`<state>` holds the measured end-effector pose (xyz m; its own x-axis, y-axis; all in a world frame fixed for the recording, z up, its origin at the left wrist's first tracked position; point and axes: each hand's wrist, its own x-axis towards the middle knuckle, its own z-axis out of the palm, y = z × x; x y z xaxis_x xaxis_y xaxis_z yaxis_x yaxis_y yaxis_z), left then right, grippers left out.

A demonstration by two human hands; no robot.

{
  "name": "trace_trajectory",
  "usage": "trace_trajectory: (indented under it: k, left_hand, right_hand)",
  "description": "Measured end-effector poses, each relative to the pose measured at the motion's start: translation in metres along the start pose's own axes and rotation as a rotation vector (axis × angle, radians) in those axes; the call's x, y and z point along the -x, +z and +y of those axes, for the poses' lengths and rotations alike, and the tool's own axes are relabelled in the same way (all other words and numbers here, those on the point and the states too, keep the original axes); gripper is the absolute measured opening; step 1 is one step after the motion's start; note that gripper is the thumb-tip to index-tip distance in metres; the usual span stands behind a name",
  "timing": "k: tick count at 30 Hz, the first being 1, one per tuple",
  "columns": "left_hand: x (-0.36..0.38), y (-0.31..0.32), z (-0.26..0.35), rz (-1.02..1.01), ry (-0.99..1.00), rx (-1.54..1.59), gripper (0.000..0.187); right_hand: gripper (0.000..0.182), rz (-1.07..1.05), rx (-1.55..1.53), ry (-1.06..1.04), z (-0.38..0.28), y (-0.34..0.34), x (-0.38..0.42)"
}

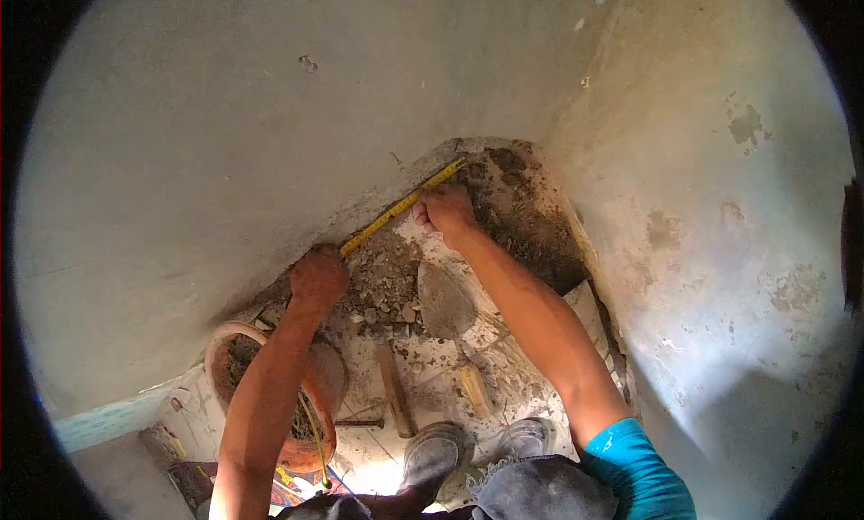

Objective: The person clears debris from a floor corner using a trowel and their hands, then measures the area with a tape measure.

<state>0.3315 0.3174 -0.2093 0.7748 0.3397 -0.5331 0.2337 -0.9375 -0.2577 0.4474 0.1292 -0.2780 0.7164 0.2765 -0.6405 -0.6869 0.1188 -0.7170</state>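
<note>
A yellow tape measure (387,221) is stretched along the base of the left wall toward the corner. My left hand (319,275) is closed around its near end, and the case is hidden from view. Farther along, my right hand (445,210) is closed at the blade near its far end, with the fingers curled against the tape. Below the tape lies broken rubble (382,277). A pointed trowel (444,302) rests on the floor between my arms, and a hammer (394,390) with a wooden handle lies to its left.
An orange bucket (331,376) with debris inside stands by my left forearm. A thin metal rod (360,423) lies near the hammer. Dug-up soil (531,205) fills the corner. The left wall (225,142) and the patchy right wall (702,205) close in the space.
</note>
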Motion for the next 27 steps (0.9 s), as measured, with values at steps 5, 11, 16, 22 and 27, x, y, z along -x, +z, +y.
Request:
trace_trajectory:
  k: [5,11,16,22,27]
  left_hand:
    - [0.009,-0.014,0.01,0.037,-0.035,-0.024,0.035]
    - [0.011,-0.017,0.011,0.0,-0.02,0.016,0.036]
    - [-0.004,0.008,0.001,0.124,0.045,-0.061,0.034]
    - [0.001,-0.005,0.008,0.025,-0.018,-0.063,0.036]
    - [0.003,-0.003,0.007,0.104,0.021,-0.021,0.032]
  right_hand:
    - [0.013,-0.009,0.008,-0.017,0.004,0.0,-0.01]
    - [0.012,0.023,-0.096,-0.03,0.011,0.001,-0.009]
    - [0.01,-0.107,-0.189,0.008,0.024,-0.001,-0.003]
    - [0.008,-0.091,-0.123,0.001,0.03,0.004,0.007]
    - [0.012,-0.143,-0.189,-0.044,0.041,0.004,-0.005]
